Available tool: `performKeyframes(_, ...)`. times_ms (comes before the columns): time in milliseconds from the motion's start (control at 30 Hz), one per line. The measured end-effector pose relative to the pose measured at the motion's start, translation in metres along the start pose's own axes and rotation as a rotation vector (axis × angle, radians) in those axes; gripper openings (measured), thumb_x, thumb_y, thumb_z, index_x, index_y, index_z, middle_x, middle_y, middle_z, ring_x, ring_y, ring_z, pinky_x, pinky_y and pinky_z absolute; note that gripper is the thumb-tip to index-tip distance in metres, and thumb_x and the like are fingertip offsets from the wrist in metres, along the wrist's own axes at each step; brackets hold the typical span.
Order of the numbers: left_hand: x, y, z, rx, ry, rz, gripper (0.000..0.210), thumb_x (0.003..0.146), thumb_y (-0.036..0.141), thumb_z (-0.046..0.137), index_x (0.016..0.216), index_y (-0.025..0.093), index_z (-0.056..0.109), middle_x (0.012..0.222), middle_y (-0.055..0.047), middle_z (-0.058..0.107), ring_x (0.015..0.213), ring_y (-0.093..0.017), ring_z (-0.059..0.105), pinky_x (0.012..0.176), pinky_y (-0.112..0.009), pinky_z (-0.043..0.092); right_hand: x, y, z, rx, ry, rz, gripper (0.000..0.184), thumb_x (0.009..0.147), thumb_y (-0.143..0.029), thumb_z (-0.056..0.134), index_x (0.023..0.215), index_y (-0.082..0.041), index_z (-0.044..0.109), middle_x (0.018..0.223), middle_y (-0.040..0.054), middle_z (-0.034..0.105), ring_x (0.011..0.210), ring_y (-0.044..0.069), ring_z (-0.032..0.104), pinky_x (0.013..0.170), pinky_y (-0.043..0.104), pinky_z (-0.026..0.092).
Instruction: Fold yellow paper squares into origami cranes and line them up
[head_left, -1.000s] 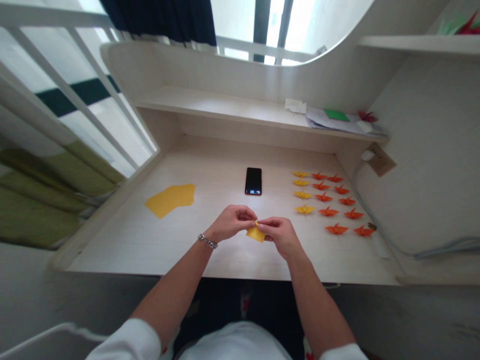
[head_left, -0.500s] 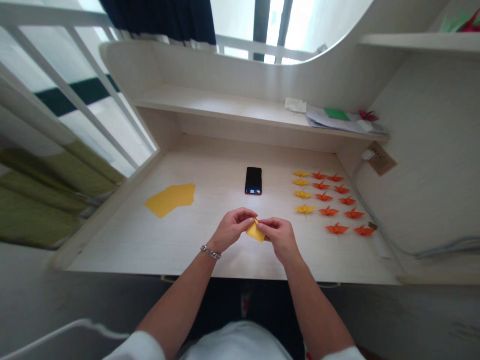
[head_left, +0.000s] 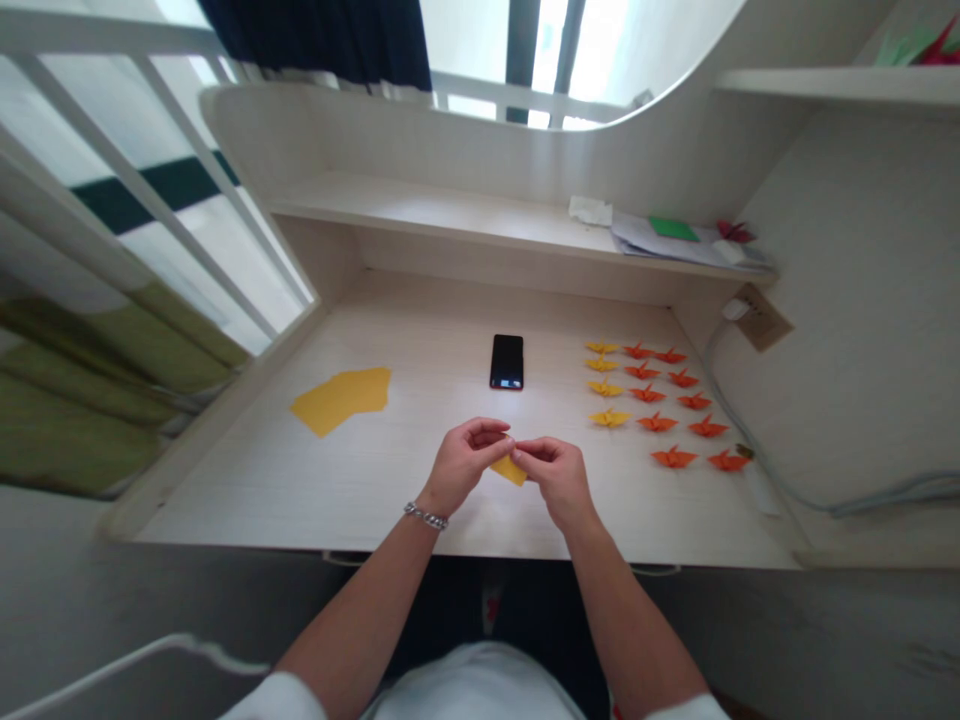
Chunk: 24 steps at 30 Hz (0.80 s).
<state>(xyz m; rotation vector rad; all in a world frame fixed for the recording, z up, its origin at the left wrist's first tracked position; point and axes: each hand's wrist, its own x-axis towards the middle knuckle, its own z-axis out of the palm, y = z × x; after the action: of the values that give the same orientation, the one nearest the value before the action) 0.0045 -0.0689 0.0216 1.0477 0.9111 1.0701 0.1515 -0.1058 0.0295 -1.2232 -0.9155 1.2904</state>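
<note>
A small folded piece of yellow origami paper (head_left: pixel 511 471) is pinched between my two hands above the near part of the desk. My left hand (head_left: pixel 466 458), with a chain bracelet at the wrist, has its thumb across the paper's upper edge and hides part of it. From the other side my right hand (head_left: pixel 553 472) grips the upper right edge between thumb and fingers. Both hands are closed, their fingertips nearly touching. Yellow paper sheets (head_left: pixel 345 397) lie to the left, overlapping.
Beyond my hands a phone (head_left: pixel 507 362) lies flat on the white desk (head_left: pixel 435 330). To the right stand rows of yellow paper cranes (head_left: pixel 608 418) and orange paper cranes (head_left: pixel 658 423). Papers (head_left: pixel 637 238) rest on the shelf; a cable (head_left: pixel 787 492) runs along the right wall.
My left thumb has slid right over the paper's top edge, covering more of it. The right hand has shifted very slightly left. Other things stay in place.
</note>
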Motion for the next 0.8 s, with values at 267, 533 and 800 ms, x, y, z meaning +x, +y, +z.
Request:
performKeyframes(267, 0.0006, 0.0042, -0.0018, 0.008, 0.02, -0.045, 0.032, 0.062, 0.024, 0.08, 0.089, 0.012, 0.067, 0.078, -0.007, 0.072, 0.071, -0.017, 0.066, 0.065, -0.026, 0.053, -0.0011, 0.0031, 0.0007, -0.055, -0.013, -0.066, 0.021, 0.064, -0.03, 0.078, 0.079, -0.016, 0.075, 0.076, 0.0065, 0.074, 0.069, 0.02, 0.068, 0.067, 0.032, 0.053)
performKeyframes(533, 0.0012, 0.0057, 0.0003, -0.013, 0.06, -0.033, 0.037, 0.062, 0.026, 0.08, 0.093, 0.012, 0.066, 0.074, -0.006, 0.071, 0.066, -0.017, 0.066, 0.062, -0.028, 0.052, 0.0015, 0.0063, 0.0026, 0.031, -0.025, 0.027, 0.024, 0.061, -0.031, 0.08, 0.078, -0.015, 0.074, 0.074, 0.0062, 0.073, 0.068, 0.02, 0.067, 0.064, 0.033, 0.054)
performKeyframes(800, 0.0028, 0.0048, 0.0014, 0.037, 0.07, -0.034, 0.038, 0.062, 0.023, 0.079, 0.095, 0.011, 0.064, 0.074, -0.007, 0.071, 0.066, -0.019, 0.066, 0.064, -0.031, 0.053, 0.0044, 0.0093, 0.0004, 0.173, -0.048, 0.146, 0.028, 0.059, -0.031, 0.082, 0.08, -0.014, 0.074, 0.078, 0.0082, 0.073, 0.071, 0.021, 0.067, 0.066, 0.035, 0.055)
